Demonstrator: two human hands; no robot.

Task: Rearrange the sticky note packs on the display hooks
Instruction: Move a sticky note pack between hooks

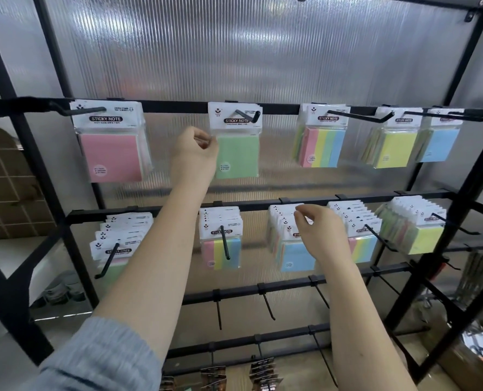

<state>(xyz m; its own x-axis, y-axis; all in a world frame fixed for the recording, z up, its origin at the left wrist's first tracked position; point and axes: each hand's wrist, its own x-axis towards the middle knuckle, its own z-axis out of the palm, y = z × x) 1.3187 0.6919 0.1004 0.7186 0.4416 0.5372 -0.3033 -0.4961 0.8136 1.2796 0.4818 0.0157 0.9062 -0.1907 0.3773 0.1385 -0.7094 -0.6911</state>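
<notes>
Both hands pinch: left (pixel 193 153) green "STICKY NOTE" pack (pixel 236 142), right (pixel 319 232) blue pack (pixel 294 249).

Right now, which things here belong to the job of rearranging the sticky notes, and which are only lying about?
Job: green pack pinched at its edge by left hand; blue pack under right hand; pink pack; display hooks.

Lying about: brown clips at bottom; bowls lower left.

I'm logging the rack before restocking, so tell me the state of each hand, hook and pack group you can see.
left hand: pinching the green pack's edge
green pack: hanging on a top-row hook
right hand: fingers curled at the blue packs' headers
blue packs: hanging, middle row
pink pack: hanging, untouched
lower hooks: bare
</notes>
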